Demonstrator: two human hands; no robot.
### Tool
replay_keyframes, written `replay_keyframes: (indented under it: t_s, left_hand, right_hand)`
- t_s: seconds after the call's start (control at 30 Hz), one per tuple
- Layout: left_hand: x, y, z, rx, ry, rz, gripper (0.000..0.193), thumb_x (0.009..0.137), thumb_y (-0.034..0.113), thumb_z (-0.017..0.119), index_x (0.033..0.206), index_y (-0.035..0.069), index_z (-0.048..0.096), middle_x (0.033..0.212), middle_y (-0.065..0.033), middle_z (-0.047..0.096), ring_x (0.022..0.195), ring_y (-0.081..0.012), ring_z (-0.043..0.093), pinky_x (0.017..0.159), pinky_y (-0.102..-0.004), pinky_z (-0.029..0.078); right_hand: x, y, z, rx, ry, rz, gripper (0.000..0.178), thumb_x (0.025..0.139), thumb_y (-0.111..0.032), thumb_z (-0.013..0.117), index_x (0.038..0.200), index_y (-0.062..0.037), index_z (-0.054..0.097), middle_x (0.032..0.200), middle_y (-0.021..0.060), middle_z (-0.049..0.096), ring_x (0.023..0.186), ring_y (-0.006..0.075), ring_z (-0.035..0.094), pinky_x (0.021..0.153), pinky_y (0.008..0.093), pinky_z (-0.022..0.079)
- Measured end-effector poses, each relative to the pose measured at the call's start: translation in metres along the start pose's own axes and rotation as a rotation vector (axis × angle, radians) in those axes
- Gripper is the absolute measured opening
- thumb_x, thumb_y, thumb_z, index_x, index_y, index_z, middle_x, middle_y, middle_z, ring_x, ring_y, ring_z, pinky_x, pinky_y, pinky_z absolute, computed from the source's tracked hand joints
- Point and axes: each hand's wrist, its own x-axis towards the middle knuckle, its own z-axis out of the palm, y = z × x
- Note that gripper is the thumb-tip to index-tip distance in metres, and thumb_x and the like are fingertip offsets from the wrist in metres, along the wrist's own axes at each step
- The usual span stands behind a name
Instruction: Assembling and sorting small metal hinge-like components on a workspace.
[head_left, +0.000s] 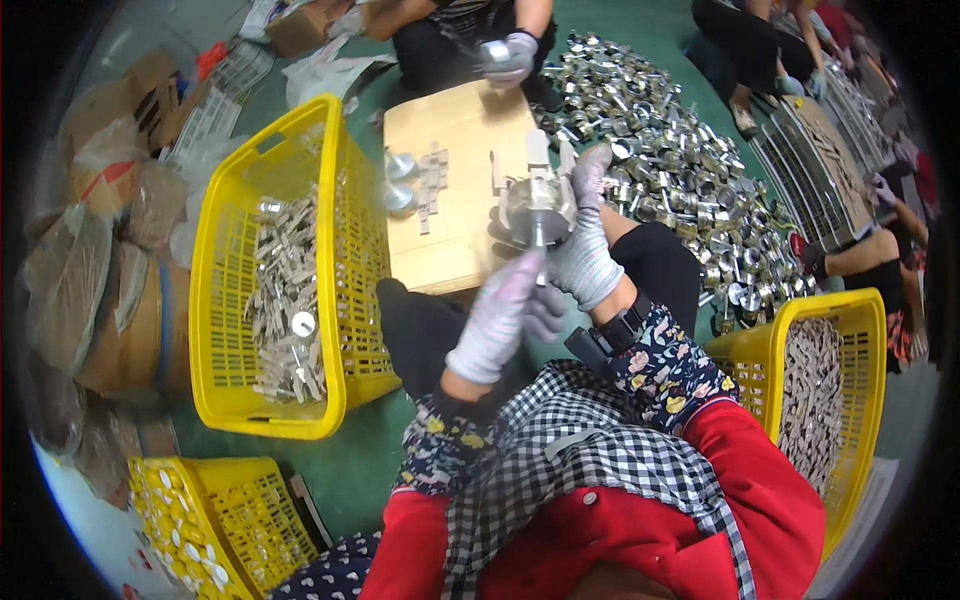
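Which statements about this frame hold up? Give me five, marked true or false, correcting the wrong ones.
1. The left hand and right hand both wear gloves. True.
2. The large basket left of the tan board is blue. False: it is yellow.
3. A heap of shiny metal parts lies on the green floor. True.
4. The checked apron is red and white. False: it is black and white.
5. The round metal part by the hands is at the board's left edge. False: it is toward the right edge.
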Motion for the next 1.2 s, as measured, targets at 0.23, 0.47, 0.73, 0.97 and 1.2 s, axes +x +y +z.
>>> replay_keyframes:
  t_s: [0.23,0.47,0.73,0.97,1.2]
  left_hand:
    - [0.024,-0.014,-0.019,0.467,0.433,0.493,0.025,0.086,0.024,0.055,0.096,0.003,0.049,0.058,-0.0013,0.051,0.045,-0.0084,0.046,0.040,-0.0202,0.036]
    - [-0.011,-0.001,-0.001,0.200,0.173,0.421,0.026,0.083,0.014,0.055,0.105,0.003,0.045,0.073,-0.0045,0.056,0.061,-0.0092,0.055,0.048,-0.0231,0.043]
    - [-0.029,0.014,0.007,-0.142,-0.120,0.232,0.056,0.090,0.055,0.031,0.096,0.005,0.055,0.058,0.0028,0.045,0.044,-0.0044,0.037,0.037,-0.0181,0.025]
    - [-0.028,0.003,0.029,-0.025,0.010,0.376,0.064,0.085,0.062,0.032,0.095,0.005,0.057,0.052,0.0045,0.047,0.037,-0.0032,0.033,0.034,-0.0187,0.022]
    - [-0.035,-0.017,0.029,-0.107,-0.021,0.472,0.051,0.085,0.051,0.048,0.104,0.004,0.053,0.071,0.0036,0.052,0.051,-0.0025,0.041,0.044,-0.0180,0.028]
  right_hand:
    - [-0.022,-0.003,-0.008,-1.335,0.164,-0.655,0.109,0.063,-0.046,0.074,0.141,-0.0066,0.007,0.131,0.0168,0.033,0.119,0.0249,0.039,0.096,0.0386,0.037]
    - [-0.016,0.002,0.005,-1.446,-0.230,-0.778,0.094,0.062,-0.029,0.080,0.136,-0.0057,0.027,0.130,0.0155,0.041,0.118,0.0256,0.042,0.099,0.0365,0.034]
    - [-0.035,-0.013,0.011,-1.528,-0.256,-0.774,0.082,0.067,-0.034,0.077,0.130,0.0000,0.036,0.122,0.0133,0.049,0.109,0.0205,0.050,0.094,0.0329,0.038]
    - [-0.049,-0.030,0.034,-1.852,-0.330,-1.141,0.063,0.072,-0.042,0.069,0.119,-0.0059,0.050,0.103,0.0188,0.058,0.082,0.0331,0.061,0.068,0.0350,0.050]
    - [-0.063,-0.034,0.039,-1.892,-0.479,-1.097,0.056,0.067,-0.030,0.073,0.115,-0.0096,0.054,0.105,0.0181,0.056,0.081,0.0325,0.063,0.063,0.0340,0.051]
